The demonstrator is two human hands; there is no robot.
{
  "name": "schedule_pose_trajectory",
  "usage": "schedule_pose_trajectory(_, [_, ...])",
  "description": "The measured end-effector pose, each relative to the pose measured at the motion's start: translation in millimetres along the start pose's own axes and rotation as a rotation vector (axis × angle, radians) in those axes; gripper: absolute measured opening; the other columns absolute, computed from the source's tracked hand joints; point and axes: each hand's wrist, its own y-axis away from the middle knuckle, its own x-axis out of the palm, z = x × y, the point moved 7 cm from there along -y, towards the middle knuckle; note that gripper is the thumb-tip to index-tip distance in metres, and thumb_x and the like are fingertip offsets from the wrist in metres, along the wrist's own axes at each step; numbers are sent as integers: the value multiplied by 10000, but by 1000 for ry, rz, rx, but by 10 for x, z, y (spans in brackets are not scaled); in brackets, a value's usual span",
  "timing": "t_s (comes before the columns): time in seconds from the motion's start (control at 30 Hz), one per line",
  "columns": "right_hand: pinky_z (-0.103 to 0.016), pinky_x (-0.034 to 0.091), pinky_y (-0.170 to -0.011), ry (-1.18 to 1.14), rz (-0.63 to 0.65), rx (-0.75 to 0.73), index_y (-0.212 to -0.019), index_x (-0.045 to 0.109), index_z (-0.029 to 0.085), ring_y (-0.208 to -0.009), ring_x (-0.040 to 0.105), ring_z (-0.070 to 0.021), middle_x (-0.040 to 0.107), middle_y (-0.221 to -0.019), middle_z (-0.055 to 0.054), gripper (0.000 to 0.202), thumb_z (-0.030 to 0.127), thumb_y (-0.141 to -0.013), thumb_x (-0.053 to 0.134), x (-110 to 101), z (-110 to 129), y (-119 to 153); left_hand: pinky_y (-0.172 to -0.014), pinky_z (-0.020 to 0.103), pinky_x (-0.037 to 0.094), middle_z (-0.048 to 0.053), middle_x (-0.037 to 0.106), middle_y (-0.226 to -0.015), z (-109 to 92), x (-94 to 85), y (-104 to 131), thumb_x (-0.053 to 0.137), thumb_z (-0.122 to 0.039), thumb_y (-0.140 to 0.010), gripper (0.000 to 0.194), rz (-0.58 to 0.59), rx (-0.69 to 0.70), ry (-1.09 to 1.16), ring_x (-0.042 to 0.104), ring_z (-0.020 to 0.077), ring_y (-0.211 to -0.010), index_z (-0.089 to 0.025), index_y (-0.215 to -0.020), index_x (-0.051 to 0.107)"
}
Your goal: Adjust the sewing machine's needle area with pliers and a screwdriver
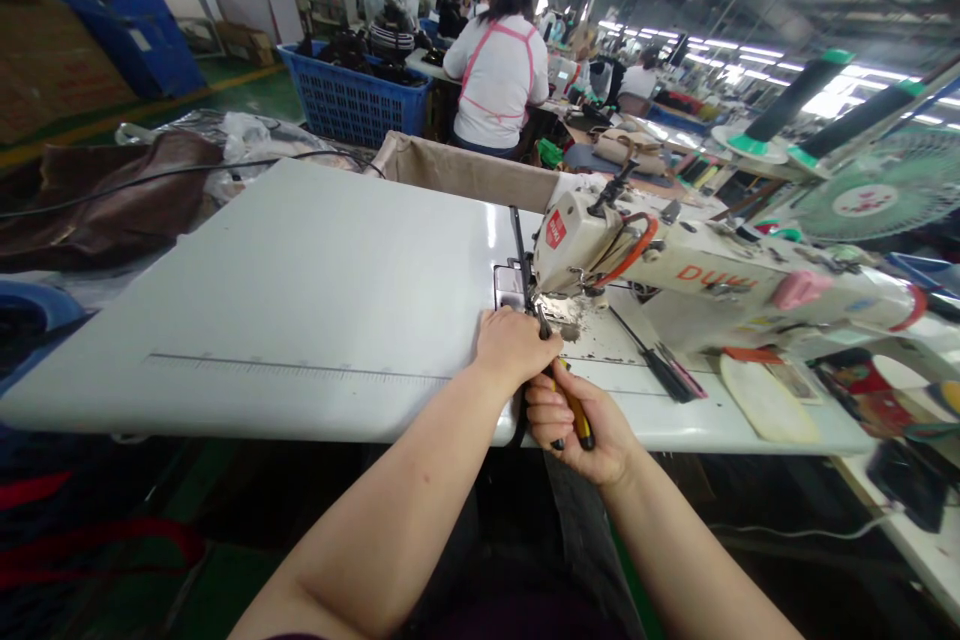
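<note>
My right hand [592,425] is closed around the yellow-and-black handles of a pair of pliers [576,408], close to the table's front edge. The dark jaws point away from me, toward the needle area of the sewing machine [645,260]. Just left of the jaws, my left hand [514,345] is closed on a narrow black strap [521,245], its fingers mostly hidden under the hand. Beyond that hand the strap runs past the needle area; nearer me, a black end hangs over the front edge. Whether the jaws grip the strap cannot be made out.
A screwdriver [660,365] and a pale yellow pad [765,398] lie right of my hands. The white tabletop [300,280] carries a printed ruler. Behind it stand a fabric-lined bin [465,170], a blue basket [352,100] and a seated person [502,70]. A fan [877,190] stands at right.
</note>
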Motion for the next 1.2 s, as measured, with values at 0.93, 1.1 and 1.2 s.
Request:
schedule_pose_trajectory(0.93, [-282, 353, -544, 1352, -486, -364, -803, 531, 210, -514, 432, -128, 481, -554, 57, 503, 689, -864, 670, -229, 5, 878, -975, 402, 430, 64, 743, -1090, -108, -311, 961, 653, -182, -991, 167, -818, 374, 173, 659, 227, -1026, -224, -1134, 730])
schedule_pose_trajectory(1.1, [-422, 506, -978, 1611, -528, -441, -1059, 688, 186, -1043, 698, -316, 764, -1049, -114, 376, 520, -927, 578, -160, 47, 1003, -936, 375, 498, 91, 736, -1065, 108, -182, 979, 573, -334, -1021, 222, -594, 129, 592, 663, 225, -1002, -195, -1067, 740])
schedule_pose_trajectory(1.2, [-436, 475, -1078, 1711, -566, -421, -1197, 680, 191, -1192, 686, -334, 755, -1221, -149, 398, 463, -952, 524, -182, 36, 1057, -776, 320, 520, 87, 736, -947, 199, 11, 910, 648, -498, -943, 359, -284, -103, 966, 660, 202, -848, -167, -1026, 762])
